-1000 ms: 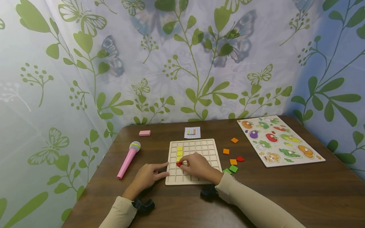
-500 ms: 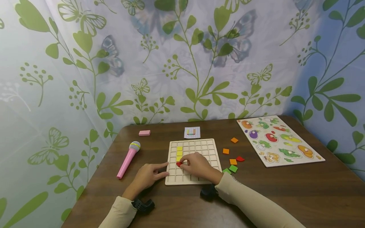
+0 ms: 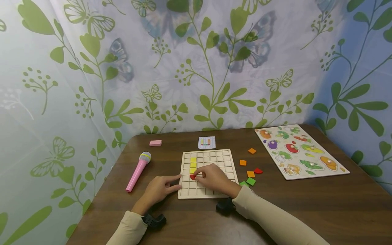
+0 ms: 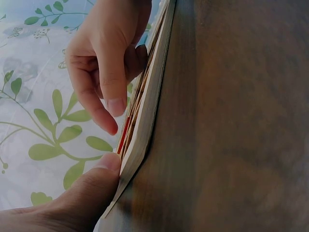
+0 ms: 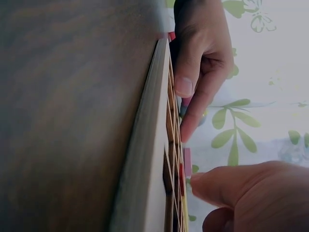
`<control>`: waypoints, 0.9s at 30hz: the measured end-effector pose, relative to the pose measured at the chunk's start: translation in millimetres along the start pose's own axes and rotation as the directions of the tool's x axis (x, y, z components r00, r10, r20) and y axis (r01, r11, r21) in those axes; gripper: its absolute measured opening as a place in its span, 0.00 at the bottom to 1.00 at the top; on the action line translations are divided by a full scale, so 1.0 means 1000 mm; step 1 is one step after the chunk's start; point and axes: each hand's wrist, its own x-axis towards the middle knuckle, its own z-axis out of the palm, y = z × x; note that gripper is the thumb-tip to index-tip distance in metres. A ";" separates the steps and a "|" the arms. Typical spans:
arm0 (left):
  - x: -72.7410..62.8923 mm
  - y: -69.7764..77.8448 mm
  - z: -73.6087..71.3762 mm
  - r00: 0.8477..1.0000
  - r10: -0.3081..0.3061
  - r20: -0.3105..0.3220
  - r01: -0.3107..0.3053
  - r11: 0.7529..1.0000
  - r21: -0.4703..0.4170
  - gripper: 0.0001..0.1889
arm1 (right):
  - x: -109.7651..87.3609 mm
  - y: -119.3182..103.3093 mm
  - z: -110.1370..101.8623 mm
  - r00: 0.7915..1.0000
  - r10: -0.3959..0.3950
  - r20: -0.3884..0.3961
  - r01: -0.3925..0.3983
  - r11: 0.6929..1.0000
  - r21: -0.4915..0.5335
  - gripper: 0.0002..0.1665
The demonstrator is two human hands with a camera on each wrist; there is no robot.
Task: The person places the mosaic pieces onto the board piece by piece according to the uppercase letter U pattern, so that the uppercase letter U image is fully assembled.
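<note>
A wooden grid board [image 3: 214, 170] lies flat on the table, with several yellow tiles [image 3: 193, 165] in a column on its left side. Just below that column a red tile with a rounded edge [image 3: 192, 177] lies in the grid, partly covered by fingers. My right hand [image 3: 211, 177] is over the board, its index fingertip and thumb beside the red tile. In the left wrist view these fingertips look slightly above the tile [image 4: 124, 135]. My left hand [image 3: 159, 189] touches the board's left edge with extended index finger and thumb.
Orange tiles [image 3: 243, 163], green tiles [image 3: 251, 181] and another red tile [image 3: 258, 170] lie right of the board. Behind it is a pattern card [image 3: 207, 142]. A pink block [image 3: 155, 143] and toy microphone [image 3: 138, 172] lie left; a vegetable puzzle [image 3: 301, 151] lies far right.
The right fingertips have shifted very slightly, and a little more of the red tile shows. The left hand stays at the board's edge.
</note>
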 end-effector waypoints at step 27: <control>0.000 -0.001 0.001 1.000 0.000 0.004 0.000 1.000 0.005 0.27 | -0.055 0.027 -0.043 0.993 0.016 -0.115 -0.020 0.999 -0.039 0.07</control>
